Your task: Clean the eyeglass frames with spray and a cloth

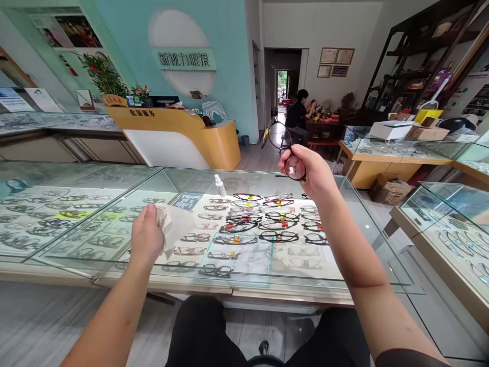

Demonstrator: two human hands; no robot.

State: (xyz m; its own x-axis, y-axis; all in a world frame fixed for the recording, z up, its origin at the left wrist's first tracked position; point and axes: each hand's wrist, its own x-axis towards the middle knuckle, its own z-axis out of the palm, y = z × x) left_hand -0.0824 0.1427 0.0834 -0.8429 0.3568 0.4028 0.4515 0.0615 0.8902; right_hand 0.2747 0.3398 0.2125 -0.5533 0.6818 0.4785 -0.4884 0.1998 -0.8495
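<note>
My right hand [311,171] is raised above the far edge of the glass display case [244,290], its fingers closed on a pair of dark round-framed glasses [279,134]. One lens is by my fingers and the other is up to the left; a yellow tag hangs at the frame's left side. Lower on the left, my left hand [147,235] grips a pale cloth [178,224] over the case. A small white spray bottle [220,185] stands upright on the glass top between the two hands.
Several rows of glasses [278,236] lie in the case. Beyond it are a yellow-and-white counter [171,145] and a seated person [298,116] at a cluttered table. More glass cases [446,229] stand at the right, near a cardboard box [389,188] on the floor.
</note>
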